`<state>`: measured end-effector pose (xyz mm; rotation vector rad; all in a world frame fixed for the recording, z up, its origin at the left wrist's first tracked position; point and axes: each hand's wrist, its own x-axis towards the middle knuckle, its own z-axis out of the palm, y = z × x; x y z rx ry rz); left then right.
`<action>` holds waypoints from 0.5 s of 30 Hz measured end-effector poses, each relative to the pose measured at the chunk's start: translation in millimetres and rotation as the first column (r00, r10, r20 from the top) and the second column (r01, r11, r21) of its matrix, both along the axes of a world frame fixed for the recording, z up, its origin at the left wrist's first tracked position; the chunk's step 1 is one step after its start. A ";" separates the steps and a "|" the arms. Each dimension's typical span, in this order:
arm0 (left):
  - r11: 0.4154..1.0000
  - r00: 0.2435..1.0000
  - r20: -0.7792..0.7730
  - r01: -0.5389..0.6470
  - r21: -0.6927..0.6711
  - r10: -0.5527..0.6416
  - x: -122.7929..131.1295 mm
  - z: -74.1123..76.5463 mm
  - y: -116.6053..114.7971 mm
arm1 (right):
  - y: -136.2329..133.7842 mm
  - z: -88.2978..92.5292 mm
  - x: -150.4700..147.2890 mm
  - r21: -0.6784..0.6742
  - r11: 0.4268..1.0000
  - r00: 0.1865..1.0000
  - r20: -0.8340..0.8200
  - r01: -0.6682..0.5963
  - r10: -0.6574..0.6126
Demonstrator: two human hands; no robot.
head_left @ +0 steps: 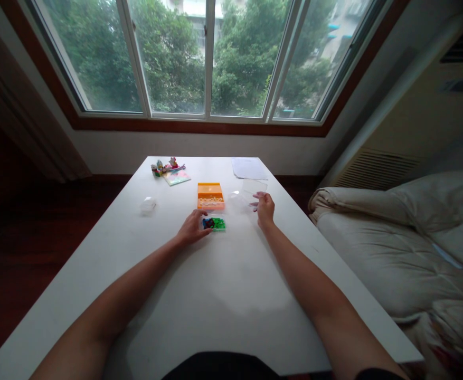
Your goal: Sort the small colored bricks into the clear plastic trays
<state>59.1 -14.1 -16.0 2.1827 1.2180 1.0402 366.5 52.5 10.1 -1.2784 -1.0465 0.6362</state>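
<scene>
A small clear tray of green, dark and blue pieces lies on the white table in front of me. My left hand is closed around its left end, thumb at the near side and fingers at the far side. To the right, my right hand pinches a thin transparent plastic lid, tilted up above the tabletop. Just beyond the tray stands an orange box with its lid raised and small pale pieces inside; my left fingertips are close to its near edge.
A clear plastic piece lies on the table's left side, and another see-through piece is near my right hand. Toward the far edge are small colourful figures, a printed card and white papers. A sofa stands right.
</scene>
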 end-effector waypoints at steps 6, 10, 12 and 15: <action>0.998 1.000 -0.027 0.011 0.065 -0.009 2.1 3.7 -2.4 | 14.5 -13.6 24.7 0.050 0.998 0.998 -0.053 0.036 -0.033; 0.996 1.000 -0.006 0.008 0.094 -0.007 2.5 7.6 -4.1 | 13.1 -10.1 21.8 0.038 0.998 0.994 -0.095 -0.052 0.056; 0.995 1.000 0.014 -0.001 0.104 -0.001 2.4 8.8 -4.6 | 8.9 -5.9 16.6 0.049 0.988 0.981 -0.120 -0.146 0.151; 0.994 0.999 0.050 0.005 0.111 -0.010 2.1 9.7 -5.1 | 1.1 1.1 8.1 0.098 0.966 0.960 -0.120 -0.241 0.251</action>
